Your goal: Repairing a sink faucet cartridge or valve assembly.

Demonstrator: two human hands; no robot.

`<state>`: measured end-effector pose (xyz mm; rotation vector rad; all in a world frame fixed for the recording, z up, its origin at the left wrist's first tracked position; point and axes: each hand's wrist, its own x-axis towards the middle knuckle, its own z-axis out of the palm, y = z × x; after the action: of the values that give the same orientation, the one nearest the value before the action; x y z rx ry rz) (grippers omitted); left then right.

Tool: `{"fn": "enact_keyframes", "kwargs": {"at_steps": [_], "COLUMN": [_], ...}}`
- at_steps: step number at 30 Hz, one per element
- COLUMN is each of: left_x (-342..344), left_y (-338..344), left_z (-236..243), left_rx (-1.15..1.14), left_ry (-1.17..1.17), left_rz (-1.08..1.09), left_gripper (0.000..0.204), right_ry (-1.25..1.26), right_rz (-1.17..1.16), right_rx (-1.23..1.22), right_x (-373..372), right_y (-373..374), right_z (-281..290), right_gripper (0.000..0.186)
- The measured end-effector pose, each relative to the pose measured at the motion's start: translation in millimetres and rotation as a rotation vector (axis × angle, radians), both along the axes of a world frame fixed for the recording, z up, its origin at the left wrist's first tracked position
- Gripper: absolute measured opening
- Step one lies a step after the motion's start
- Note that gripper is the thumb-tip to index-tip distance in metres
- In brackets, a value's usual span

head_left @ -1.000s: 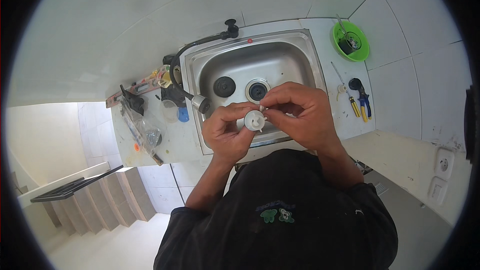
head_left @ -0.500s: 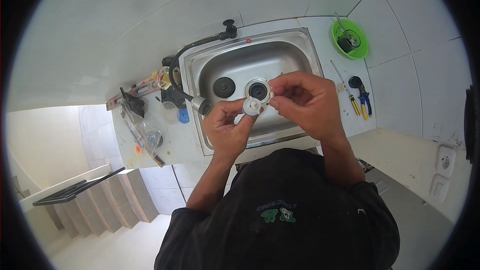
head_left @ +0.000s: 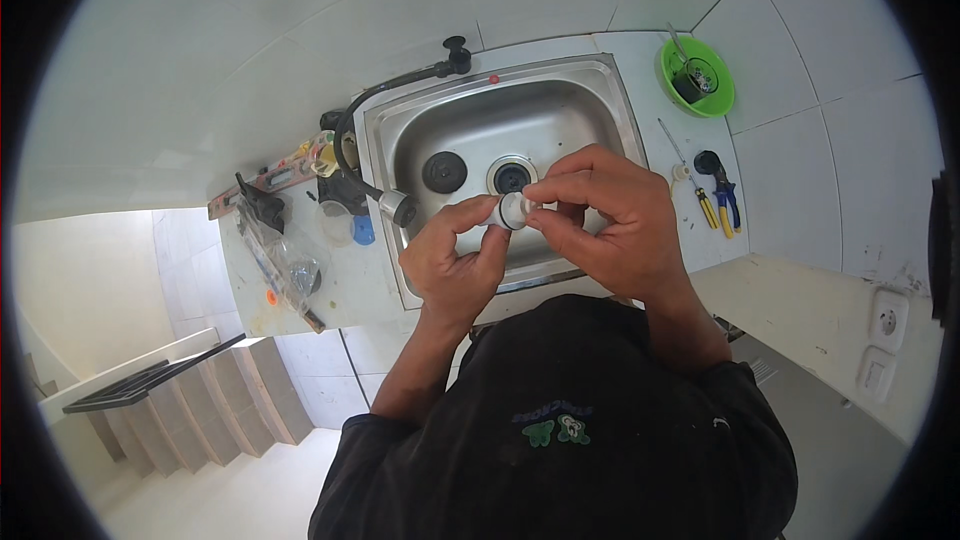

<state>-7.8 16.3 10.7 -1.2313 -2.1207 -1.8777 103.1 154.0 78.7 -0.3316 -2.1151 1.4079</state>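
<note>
Above the near side of the steel sink (head_left: pixel 480 95), my left hand (head_left: pixel 455 258) pinches a small round white plastic fitting (head_left: pixel 512 210) with a dark ring around it. My right hand (head_left: pixel 615 225) has thumb and fingertips closed at the right end of that fitting, on a small white piece (head_left: pixel 531 206) mostly hidden by the fingers. Beyond my hands lies the drain hole (head_left: pixel 513 176) with its metal rim. A black round drain part (head_left: pixel 444 172) rests in the basin to its left.
A black faucet hose (head_left: pixel 350 130) with a metal head (head_left: pixel 397 207) arches over the sink's left edge. On the right counter lie a screwdriver (head_left: pixel 708 208), pliers (head_left: pixel 724 210) and a green bowl (head_left: pixel 722 90). Plastic bags (head_left: pixel 297 265) and a spirit level (head_left: pixel 285 176) clutter the left counter.
My right hand has come left and brought its small white piece against the fitting. My left hand has turned the fitting's open end toward the right.
</note>
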Motion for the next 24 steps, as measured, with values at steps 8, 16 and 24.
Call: {"fn": "enact_keyframes", "kwargs": {"at_steps": [8,16,24], "left_x": [5.0,7.2,4.2], "left_y": [-1.5,-12.7,-9.5], "left_z": [4.7,5.0,3.2], "left_rx": [-0.037,-0.157,-0.108], "left_ry": [-0.014,-0.151,-0.111], "left_rz": [-0.004,-0.051,-0.017], "left_gripper": [0.021,0.021,0.02], "right_ry": [0.011,0.078,0.085], "right_rz": [0.009,-0.043,-0.008], "right_rx": [0.024,0.321,0.236], "right_x": [2.6,3.3,4.8], "right_y": [-1.5,-7.9,-6.9], "right_z": [-1.7,-4.3,-6.2], "right_gripper": [0.023,0.026,0.028]}}
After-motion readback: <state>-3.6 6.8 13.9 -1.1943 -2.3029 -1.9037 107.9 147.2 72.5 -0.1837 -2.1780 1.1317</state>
